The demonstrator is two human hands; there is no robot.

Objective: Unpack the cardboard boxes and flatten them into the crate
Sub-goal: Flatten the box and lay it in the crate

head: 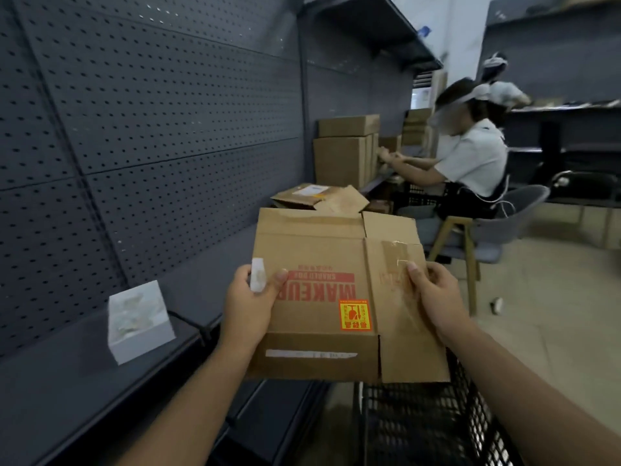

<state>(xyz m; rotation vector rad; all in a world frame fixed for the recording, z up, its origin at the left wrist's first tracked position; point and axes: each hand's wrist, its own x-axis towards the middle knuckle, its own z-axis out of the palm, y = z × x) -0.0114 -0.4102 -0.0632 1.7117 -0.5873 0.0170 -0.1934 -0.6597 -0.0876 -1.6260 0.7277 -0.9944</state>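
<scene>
**Flat box held over the crate**

Both hands grip the flattened box: left hand pinches its 9 o'clock edge, also holding a white scrap; right hand curls on the 3 o'clock panel. The crate lies directly below, at 6 o'clock, nearer the right hand.

A small white carton sits on a dark shelf below grey pegboard. Farther along, a seated person in a white cap occupies a grey chair.
</scene>
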